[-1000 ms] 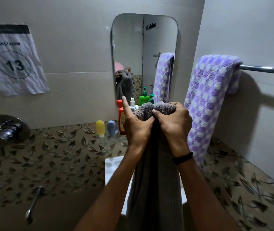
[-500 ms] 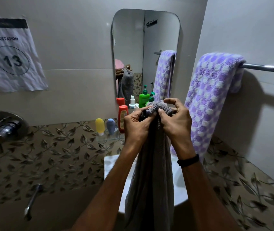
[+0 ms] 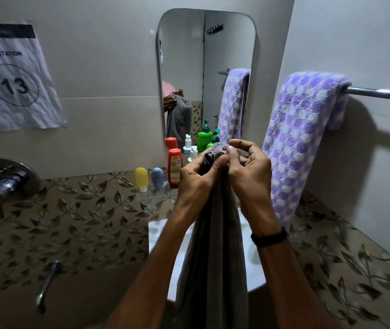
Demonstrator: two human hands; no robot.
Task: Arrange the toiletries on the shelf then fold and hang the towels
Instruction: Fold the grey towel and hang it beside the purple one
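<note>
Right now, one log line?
left hand: grips grey towel top | right hand: pinches it | purple towel: draped on rail

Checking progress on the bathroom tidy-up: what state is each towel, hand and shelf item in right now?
Grey towel, bunched at the top, hanging down, not yet on the rail.
Left hand, grips the grey towel's top.
Right hand, pinches the grey towel's top.
Purple dotted towel, folded, draped over the rail.
Orange bottle, upright on the shelf.
Yellow tube, standing cap down.
Blue tube, standing upright.
</note>
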